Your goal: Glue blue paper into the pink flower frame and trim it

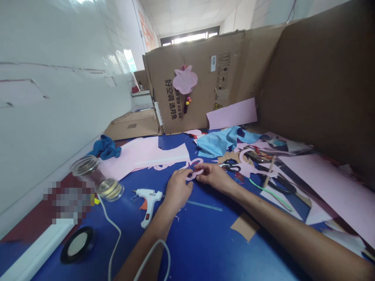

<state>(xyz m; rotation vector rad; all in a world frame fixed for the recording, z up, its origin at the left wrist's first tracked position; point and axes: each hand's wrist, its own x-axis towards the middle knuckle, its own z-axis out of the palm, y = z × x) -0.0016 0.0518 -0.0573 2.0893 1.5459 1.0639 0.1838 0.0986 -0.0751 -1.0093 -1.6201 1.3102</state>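
Both my hands meet over a small pink felt cutout [195,171] lying on the blue table cover [205,242]. My left hand [177,189] pinches its left side with curled fingers. My right hand [213,176] pinches its right side, fingers closed on it. A white hot glue gun [149,200] lies just left of my left hand, with its white cord [117,238] running toward me across my left forearm. Larger pink felt sheets [143,156] lie beyond my hands.
A clear glass jar [96,179] lies on its side at the left near a black tape roll [77,244]. Black scissors [231,167], light blue cloth [222,141] and pink scraps crowd the right. Cardboard walls [205,89] enclose the back and right; a white wall stands left.
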